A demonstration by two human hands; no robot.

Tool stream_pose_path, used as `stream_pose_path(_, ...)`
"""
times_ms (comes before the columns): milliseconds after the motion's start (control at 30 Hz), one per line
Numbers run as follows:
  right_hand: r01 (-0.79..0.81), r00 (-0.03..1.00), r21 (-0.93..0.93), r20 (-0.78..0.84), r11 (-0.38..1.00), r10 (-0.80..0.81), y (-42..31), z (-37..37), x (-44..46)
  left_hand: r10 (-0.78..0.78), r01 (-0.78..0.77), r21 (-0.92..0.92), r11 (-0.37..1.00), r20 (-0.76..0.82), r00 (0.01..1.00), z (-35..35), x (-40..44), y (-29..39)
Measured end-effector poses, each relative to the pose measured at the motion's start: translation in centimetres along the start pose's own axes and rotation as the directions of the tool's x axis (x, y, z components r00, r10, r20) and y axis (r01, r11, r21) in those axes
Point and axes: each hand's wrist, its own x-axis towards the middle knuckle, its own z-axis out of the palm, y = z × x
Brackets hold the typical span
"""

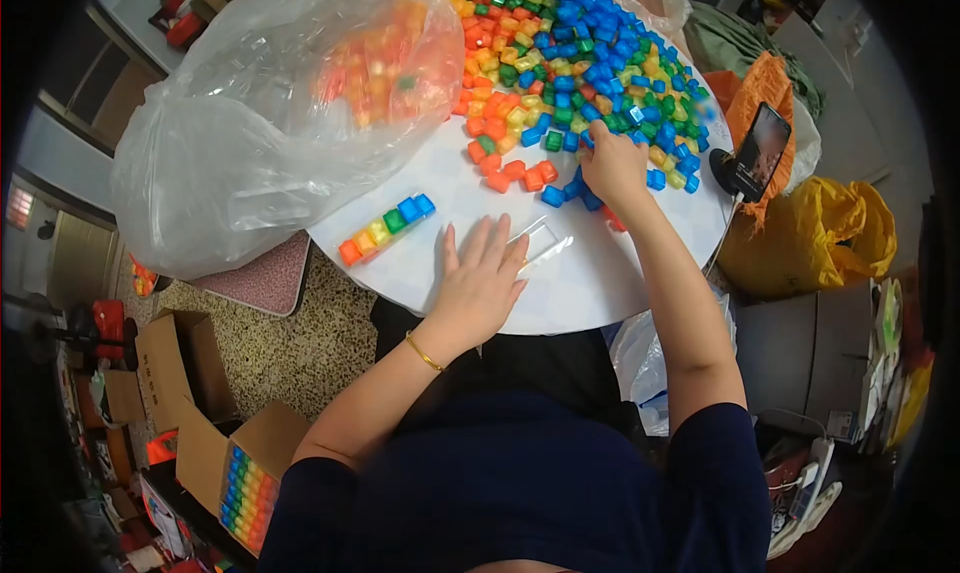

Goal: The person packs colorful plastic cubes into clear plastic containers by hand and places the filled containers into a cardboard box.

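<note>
My left hand (478, 285) lies flat on the white round table (410, 278), fingers spread, with its fingertips at the edge of a clear plastic case (546, 245). Left of it is a row of translucent cubes (387, 230), running from orange through yellow and green to blue. My right hand (614, 168) reaches into the loose pile of coloured cubes (560, 53); its fingers are curled down among blue cubes, and what they pinch, if anything, is hidden. Several blue cubes (553, 197) and orange cubes (515, 170) lie just left of this hand.
A large clear plastic bag (230, 163) with orange cubes covers the table's left side. A phone on a stand (762, 153) is at the right edge, beside a yellow bag (815, 238). On the lower left, a cardboard box (205, 463) holds packed rainbow cube rows (247, 498).
</note>
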Motion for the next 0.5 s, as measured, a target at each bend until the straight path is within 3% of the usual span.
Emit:
stream_pose_path(100,-0.003,1.0,0.019,0.021,1.0,0.003,0.2,-0.1,0.1,-0.032,0.038,-0.132,0.991,0.047,0.998,1.0,-0.5,-0.4)
stream_pose_path(233,0.076,0.978,0.462,-0.208,0.884,0.024,-1.8,-1.6,-3.8,-0.094,0.099,-0.23,0.968,0.033,0.995,1.7,-0.8,-0.8)
stream_pose_path(300,0.241,0.962,0.469,-0.23,0.85,-0.146,-4.8,-1.3,-8.2,-0.18,0.162,-0.319,0.934,-0.028,0.983,1.6,-0.5,-0.5)
stream_pose_path(367,0.335,0.935,0.506,-0.077,0.794,-0.345,-6.2,-1.7,-10.2,-0.172,0.153,-0.307,0.939,-0.034,0.985,1.4,-0.4,-0.5)
stream_pose_path(433,0.304,0.952,0.505,-0.121,0.808,-0.283,-5.2,-1.3,-7.0,-0.164,0.146,-0.296,0.944,-0.035,0.986,0.8,-0.1,-0.4)
stream_pose_path(500,0.057,0.976,0.254,-0.219,0.965,0.0,-4.5,-1.8,-2.7,-0.083,0.079,-0.092,0.993,-0.044,0.996,-0.3,0.4,-0.2)
